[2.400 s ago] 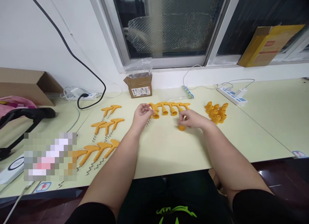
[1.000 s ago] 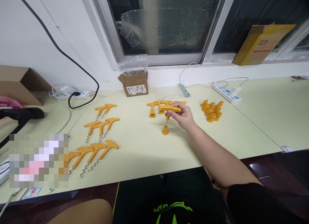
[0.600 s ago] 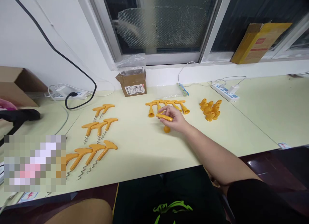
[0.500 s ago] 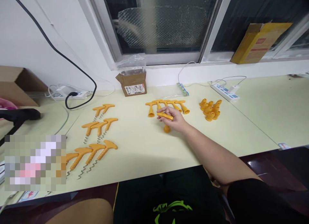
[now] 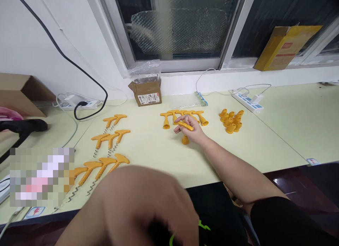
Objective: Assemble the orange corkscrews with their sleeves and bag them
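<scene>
Left hand (image 5: 148, 193) newly in view, blurred, in foreground; can't tell finger state. Right hand (image 5: 195, 128) still pinching corkscrew (image 5: 185, 126) above cap (image 5: 185, 140) on worktop (image 5: 153, 148). Screw hidden, depth unclear; only right hand steadies corkscrew.

Brightly and fairly evenly lit indoors, with soft shadow near the front edge of the pale surface (image 5: 153, 143). Dark behind the window (image 5: 180, 34); faintly glinting on the floor (image 5: 291, 193). Motion-blurred at the near left hand (image 5: 148, 203), pixelated at lower left, stretched toward the edges.
</scene>
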Motion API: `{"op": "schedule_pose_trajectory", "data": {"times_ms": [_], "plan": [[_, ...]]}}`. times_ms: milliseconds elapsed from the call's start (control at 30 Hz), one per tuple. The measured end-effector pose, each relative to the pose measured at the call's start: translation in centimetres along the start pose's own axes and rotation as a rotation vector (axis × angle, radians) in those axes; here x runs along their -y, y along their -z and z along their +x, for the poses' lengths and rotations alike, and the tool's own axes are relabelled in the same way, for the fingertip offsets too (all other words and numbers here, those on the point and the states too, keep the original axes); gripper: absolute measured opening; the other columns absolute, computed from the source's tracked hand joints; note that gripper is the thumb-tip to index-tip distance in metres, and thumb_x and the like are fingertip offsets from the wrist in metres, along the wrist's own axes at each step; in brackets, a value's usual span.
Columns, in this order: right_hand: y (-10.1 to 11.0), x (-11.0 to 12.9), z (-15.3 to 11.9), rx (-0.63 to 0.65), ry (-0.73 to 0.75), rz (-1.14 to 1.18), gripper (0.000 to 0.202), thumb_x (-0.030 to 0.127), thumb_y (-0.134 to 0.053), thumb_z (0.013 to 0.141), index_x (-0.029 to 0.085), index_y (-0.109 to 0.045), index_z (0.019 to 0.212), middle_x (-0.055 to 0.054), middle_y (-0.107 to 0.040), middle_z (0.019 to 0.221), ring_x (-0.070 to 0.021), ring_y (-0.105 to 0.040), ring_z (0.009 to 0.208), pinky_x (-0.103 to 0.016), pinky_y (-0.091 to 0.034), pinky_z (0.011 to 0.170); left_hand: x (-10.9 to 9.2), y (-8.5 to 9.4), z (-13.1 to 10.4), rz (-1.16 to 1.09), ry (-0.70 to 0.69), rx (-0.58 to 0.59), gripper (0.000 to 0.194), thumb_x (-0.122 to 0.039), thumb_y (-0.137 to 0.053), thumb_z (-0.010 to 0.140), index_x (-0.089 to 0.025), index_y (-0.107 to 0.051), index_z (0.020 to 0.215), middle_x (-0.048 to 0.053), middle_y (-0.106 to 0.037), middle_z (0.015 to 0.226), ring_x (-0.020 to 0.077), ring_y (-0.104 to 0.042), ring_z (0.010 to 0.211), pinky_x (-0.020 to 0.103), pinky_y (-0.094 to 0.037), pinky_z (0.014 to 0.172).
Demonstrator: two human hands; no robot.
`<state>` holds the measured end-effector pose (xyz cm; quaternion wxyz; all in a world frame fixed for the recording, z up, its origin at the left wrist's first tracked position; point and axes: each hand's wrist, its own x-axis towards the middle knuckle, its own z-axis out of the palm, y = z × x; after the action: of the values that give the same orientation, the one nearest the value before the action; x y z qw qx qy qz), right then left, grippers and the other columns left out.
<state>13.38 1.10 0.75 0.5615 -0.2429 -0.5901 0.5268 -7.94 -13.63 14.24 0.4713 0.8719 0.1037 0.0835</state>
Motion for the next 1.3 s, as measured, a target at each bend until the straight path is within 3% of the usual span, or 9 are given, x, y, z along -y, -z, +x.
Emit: {"op": "schedule_pose_trajectory", "data": {"times_ms": [67, 233, 333, 433, 733, 900, 1000, 1167, 1300], "plan": [[0.0, -0.1, 0.1, -0.033, 0.016, 0.015, 0.038, 0.027, -0.069, 0.085, 0.025, -0.031, 0.082, -0.001, -0.058, 0.113, -0.0145, -0.073, 0.082, -0.038, -0.062, 0.078, 2.0, 3.4, 2.1, -0.075, 0.142, 0.076, 0.015, -0.040, -0.068, 0.083, -0.028, -0.076, 0.087, 0.005, -0.076, 0.082, 0.0202, -0.070, 0.072, 0.030, -0.056, 0.064], [0.2, -0.4, 0.3, -0.076, 0.039, -0.004, 0.036, 0.023, -0.065, 0.084, 0.027, -0.029, 0.087, 0.000, -0.055, 0.115, -0.0125, -0.069, 0.082, -0.039, -0.061, 0.082, 10.5, 6.7, 5.9, 0.363, 0.679, -0.389, 0.017, -0.030, -0.077, 0.063, -0.020, -0.066, 0.072, 0.003, -0.065, 0.069, 0.0179, -0.055, 0.058, 0.030, -0.041, 0.053], [0.0, -0.5, 0.4, -0.097, 0.055, 0.003, 0.036, 0.019, -0.063, 0.083, 0.028, -0.029, 0.091, 0.001, -0.053, 0.113, -0.0130, -0.068, 0.084, -0.038, -0.060, 0.082, 15.5, 5.0, 7.3, 0.190, 0.537, -0.449, 0.045, -0.043, -0.081, 0.065, -0.018, -0.071, 0.101, 0.006, -0.070, 0.095, 0.0197, -0.061, 0.071, 0.031, -0.046, 0.061], [-0.3, -0.6, 0.5, -0.130, 0.090, -0.004, 0.036, 0.017, -0.062, 0.082, 0.029, -0.031, 0.096, 0.002, -0.048, 0.107, -0.0132, -0.065, 0.087, -0.038, -0.059, 0.085, 18.3, 3.0, 8.3, 0.172, 0.436, -0.610, 0.038, -0.044, -0.078, 0.072, -0.017, -0.071, 0.098, 0.006, -0.068, 0.095, 0.0206, -0.060, 0.080, 0.031, -0.046, 0.067], [2.7, -0.4, 0.9, -0.040, 0.290, -0.385, 0.023, 0.016, -0.059, 0.085, 0.027, -0.042, 0.097, -0.003, -0.048, 0.102, -0.0195, -0.051, 0.094, -0.039, -0.047, 0.087, 19.7, 2.8, 7.8, -0.241, 0.324, -0.731, 0.040, -0.052, -0.071, 0.084, -0.016, -0.067, 0.100, 0.004, -0.067, 0.088, 0.0155, -0.061, 0.076, 0.029, -0.050, 0.071], [4.4, 0.7, 0.9, 0.049, 0.215, -0.629, 0.007, 0.026, -0.057, 0.089, 0.026, -0.050, 0.092, -0.004, -0.053, 0.097, -0.0242, -0.051, 0.094, -0.042, -0.044, 0.089, 20.3, 3.6, 7.1, -0.427, 0.326, -0.690, 0.047, -0.058, -0.068, 0.087, -0.015, -0.067, 0.108, 0.001, -0.061, 0.071, 0.0136, -0.059, 0.063, 0.028, -0.050, 0.064], [4.7, 1.1, 0.8, 0.072, 0.116, -0.668, 0.005, 0.029, -0.056, 0.092, 0.026, -0.052, 0.092, -0.003, -0.056, 0.090, -0.0237, -0.053, 0.087, -0.039, -0.044, 0.084, 20.0, 4.0, 6.7, -0.309, 0.358, -0.705, 0.048, -0.058, -0.065, 0.089, -0.015, -0.070, 0.112, 0.002, -0.063, 0.072, 0.0138, -0.058, 0.062, 0.027, -0.047, 0.060], [4.9, 1.3, 0.9, 0.094, -0.042, -0.729, 0.013, 0.038, -0.055, 0.096, 0.026, -0.055, 0.092, 0.002, -0.055, 0.074, -0.0196, -0.049, 0.067, -0.034, -0.039, 0.069, 19.4, 4.2, 6.4, 0.069, 0.346, -0.815, 0.043, -0.048, -0.067, 0.090, -0.016, -0.072, 0.118, 0.010, -0.075, 0.111, 0.0252, -0.068, 0.102, 0.035, -0.052, 0.091], [4.5, 1.7, 1.0, 0.077, -0.172, -0.669, 0.025, 0.049, -0.059, 0.095, 0.025, -0.055, 0.088, 0.003, -0.052, 0.063, -0.0177, -0.047, 0.059, -0.031, -0.037, 0.062, 19.7, 4.4, 6.1, 0.333, 0.274, -0.791, 0.037, -0.042, -0.063, 0.094, -0.017, -0.071, 0.121, 0.011, -0.074, 0.112, 0.0261, -0.068, 0.103, 0.038, -0.051, 0.095]]}}
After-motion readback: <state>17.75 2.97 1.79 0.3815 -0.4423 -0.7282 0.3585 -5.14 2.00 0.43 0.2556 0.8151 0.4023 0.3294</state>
